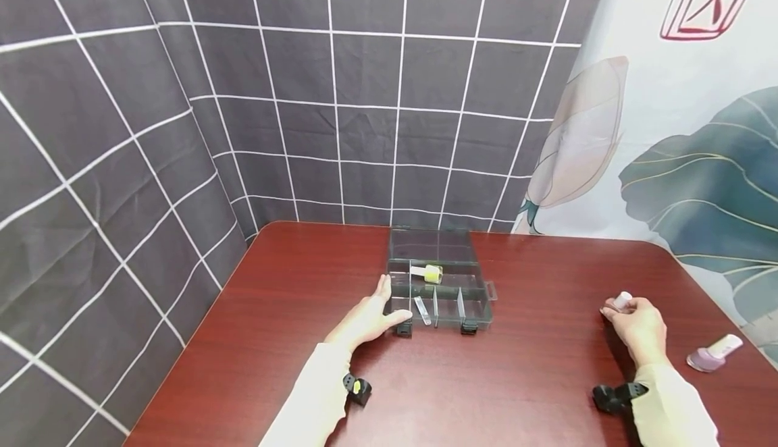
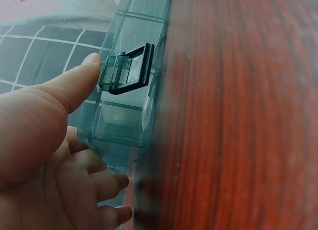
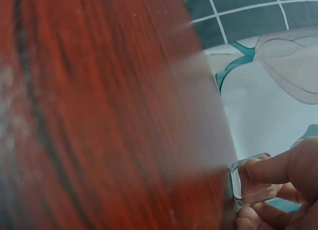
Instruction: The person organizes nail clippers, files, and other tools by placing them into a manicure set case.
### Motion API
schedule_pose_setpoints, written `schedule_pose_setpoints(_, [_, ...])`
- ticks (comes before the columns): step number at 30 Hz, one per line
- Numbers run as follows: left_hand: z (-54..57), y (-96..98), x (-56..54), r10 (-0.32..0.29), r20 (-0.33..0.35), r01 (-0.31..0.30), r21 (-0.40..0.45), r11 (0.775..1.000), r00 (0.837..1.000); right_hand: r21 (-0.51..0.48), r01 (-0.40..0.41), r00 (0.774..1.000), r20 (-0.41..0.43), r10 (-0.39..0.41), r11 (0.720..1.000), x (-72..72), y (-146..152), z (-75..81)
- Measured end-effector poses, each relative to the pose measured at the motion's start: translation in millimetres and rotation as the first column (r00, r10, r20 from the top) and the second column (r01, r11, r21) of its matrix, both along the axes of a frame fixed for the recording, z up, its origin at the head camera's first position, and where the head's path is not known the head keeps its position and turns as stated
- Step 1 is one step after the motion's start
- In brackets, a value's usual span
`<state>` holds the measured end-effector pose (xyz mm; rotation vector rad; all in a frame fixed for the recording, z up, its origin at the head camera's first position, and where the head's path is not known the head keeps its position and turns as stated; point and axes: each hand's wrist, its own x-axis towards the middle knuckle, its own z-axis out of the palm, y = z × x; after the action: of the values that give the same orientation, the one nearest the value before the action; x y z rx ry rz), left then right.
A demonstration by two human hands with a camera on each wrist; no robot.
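Observation:
A clear plastic compartment box [image 1: 446,308] lies on the table with its lid [image 1: 431,244] tipped back. My left hand [image 1: 367,319] holds its left front corner, thumb on the front rim beside a black latch [image 2: 134,71] and fingers against the side. Inside the box lie a yellow nail polish bottle [image 1: 433,273], in the back section, and a nail clipper [image 1: 422,310], in a front compartment. At the right, my right hand [image 1: 641,329] pinches a clear-looking nail polish bottle [image 3: 253,183] with a white cap [image 1: 623,298], tilted, at or just above the tabletop; the fingers partly cover it.
A mauve nail polish bottle [image 1: 708,358] with a white cap lies on its side near the right table edge. The reddish wooden table [image 1: 523,379] meets a grey tiled-pattern curtain [image 1: 365,129] behind, and a leaf-patterned cloth [image 1: 687,163] hangs at the right.

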<state>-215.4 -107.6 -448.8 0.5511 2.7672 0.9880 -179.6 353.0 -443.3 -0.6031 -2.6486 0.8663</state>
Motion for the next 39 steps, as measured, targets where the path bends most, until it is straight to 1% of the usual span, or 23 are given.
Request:
schedule_pose_setpoints(8, [-0.1, -0.3, -1.6, 0.01, 0.012, -0.01, 0.001, 1.0, 1.0, 0.017, -0.049, 0.998, -0.034, 0.05, 0.999, 0.3, -3, -0.8])
schedule_pose_setpoints(11, [0.4, -0.4, -1.3, 0.007, 0.016, -0.007, -0.001, 1.0, 1.0, 0.03, -0.083, 0.995, -0.051, 0.085, 0.996, 0.7, -5, -0.5])
schedule_pose_setpoints(15, [0.5, -0.1, -0.9, 0.005, 0.013, -0.005, 0.002, 1.0, 1.0, 0.042, -0.126, 0.99, -0.066, 0.129, 0.991, 0.1, -11, 3.1])
schedule_pose_setpoints(21, [0.2, 0.4, -0.5, 0.004, 0.02, -0.004, 0.007, 1.0, 1.0, 0.054, -0.163, 0.981, -0.098, 0.167, 0.985, -0.9, -22, 11.7])
schedule_pose_setpoints(26, [0.4, -0.4, -0.7, 0.005, 0.021, -0.006, 0.01, 1.0, 1.0, 0.043, -0.224, 0.964, -0.136, 0.227, 0.974, -4.1, -35, 18.5])
schedule_pose_setpoints(29, [0.1, -1.3, -0.8, 0.005, 0.021, -0.006, 0.011, 1.0, 1.0, 0.039, -0.26, 0.954, -0.142, 0.263, 0.965, -6.6, -45, 20.7])
schedule_pose_setpoints(33, [-0.2, -1.4, -1.3, 0.006, 0.02, -0.007, 0.011, 1.0, 1.0, 0.07, -0.293, 0.941, -0.157, 0.301, 0.954, -12.2, -61, 23.2])
schedule_pose_setpoints(39, [1.0, -0.3, -1.1, 0.005, 0.021, -0.005, 0.0, 1.0, 1.0, 0.074, -0.359, 0.913, -0.178, 0.367, 0.93, -18.4, -81, 28.3])
